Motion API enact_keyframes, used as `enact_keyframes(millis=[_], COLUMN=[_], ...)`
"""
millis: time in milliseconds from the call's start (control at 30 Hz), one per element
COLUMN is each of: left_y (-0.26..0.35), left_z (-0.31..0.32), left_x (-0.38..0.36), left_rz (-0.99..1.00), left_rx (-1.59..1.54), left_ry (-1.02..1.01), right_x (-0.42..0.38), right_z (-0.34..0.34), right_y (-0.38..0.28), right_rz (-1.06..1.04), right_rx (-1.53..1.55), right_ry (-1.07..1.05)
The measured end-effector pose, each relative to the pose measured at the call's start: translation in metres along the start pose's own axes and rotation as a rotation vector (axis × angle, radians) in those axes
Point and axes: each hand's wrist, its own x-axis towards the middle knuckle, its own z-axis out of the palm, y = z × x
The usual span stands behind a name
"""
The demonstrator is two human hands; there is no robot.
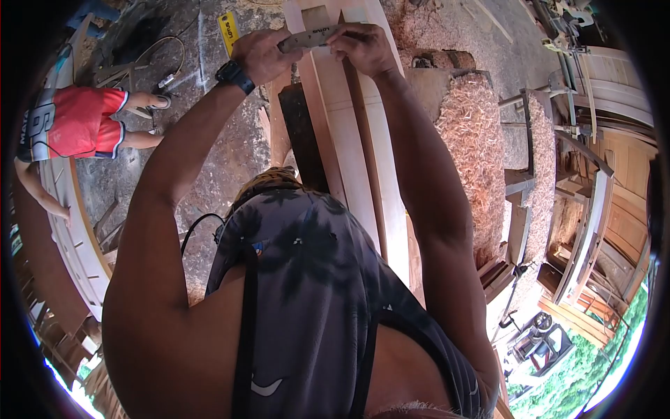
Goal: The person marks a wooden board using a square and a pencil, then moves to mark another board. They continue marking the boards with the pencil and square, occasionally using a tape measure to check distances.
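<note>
A flat, grey, narrow bar printed "LOTUS" is held level between my two hands, above long pale wooden boards. My left hand has its fingers closed around the left end of the bar. At the right end, my right hand pinches it between thumb and fingers. What kind of tool the bar is, I cannot make out. Just left of my left hand lies a yellow piece marked "LOTUS". A dark watch is on my left wrist.
Wood shavings are piled along the right side. Left, a person in a red shirt stands by a curved wooden piece. A cable runs across the dark floor. Wooden frames and panels stand at far right.
</note>
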Motion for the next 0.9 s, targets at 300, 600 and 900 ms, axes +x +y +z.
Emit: enact_keyframes(millis=[300,600,900], left_y=[-0.003,0.000,-0.002], left_z=[0.004,0.000,0.001], left_x=[0.001,0.002,0.001], left_rz=[0.012,-0.025,-0.027], left_rx=[0.011,-0.009,-0.005], left_ry=[0.007,-0.020,-0.028], right_x=[0.001,0.002,0.001], right_z=[0.000,0.001,0.002], right_y=[-0.007,-0.012,-0.012], right_rz=[0.139,0.258,0.281], right_rx=[0.129,0.190,0.256], right_ry=[0.005,0.026,0.029])
